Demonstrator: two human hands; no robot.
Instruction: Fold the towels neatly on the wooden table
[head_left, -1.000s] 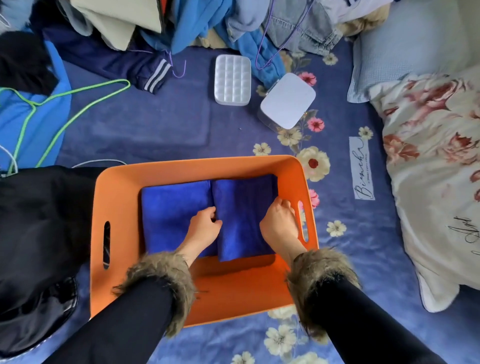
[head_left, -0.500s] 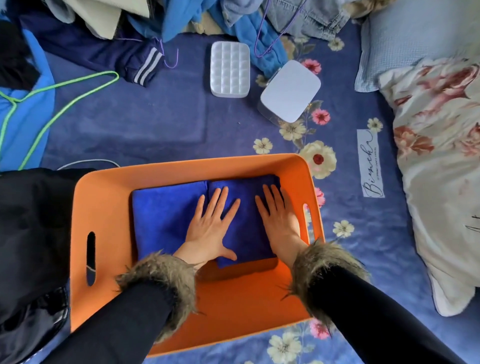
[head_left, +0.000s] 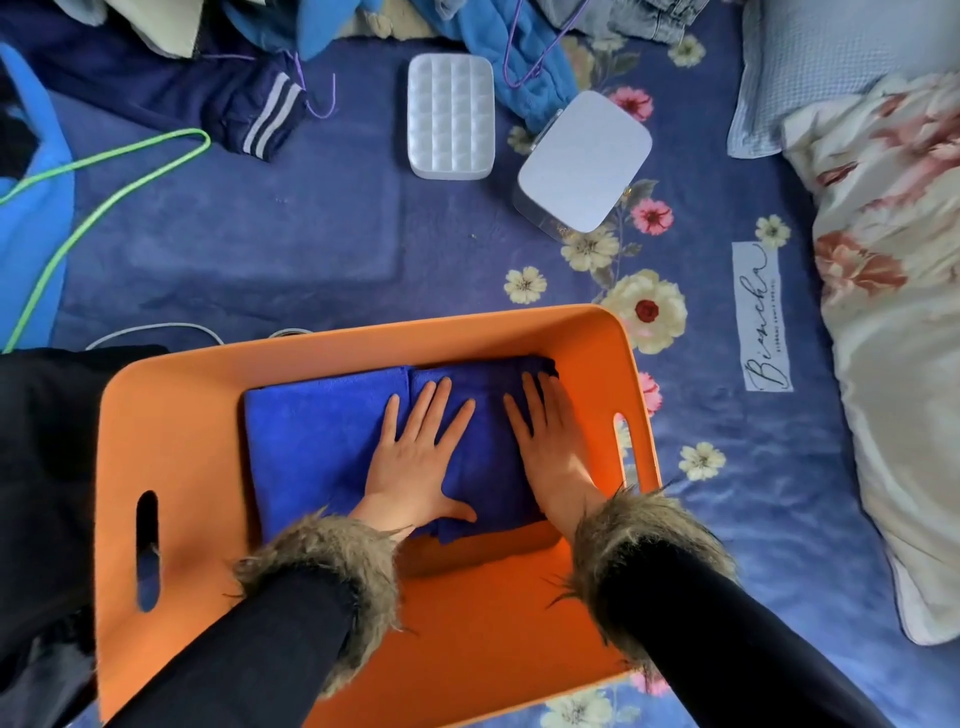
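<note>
Orange basket (head_left: 176, 457): two folded blue towels (head_left: 311, 441), my left hand (head_left: 415, 467) and right hand (head_left: 550, 447) flat on them, fingers released. Beyond: white tray (head_left: 451, 117), white box (head_left: 584, 161), green hanger (head_left: 104, 171).

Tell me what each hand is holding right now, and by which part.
Nothing is held. The left hand and right hand lie flat, fingers straight, pressing the top of the darker folded blue towel in the orange bin.

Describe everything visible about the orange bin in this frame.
The orange bin is a rectangular tub with rounded corners, smooth and plastic-looking, and a slot handle in each short wall. It sits upright on a blue floral blanket. Two folded blue towels lie side by side at its far end. The left hand and right hand press flat on the right-hand towel; fur cuffs cross its near part.
</note>
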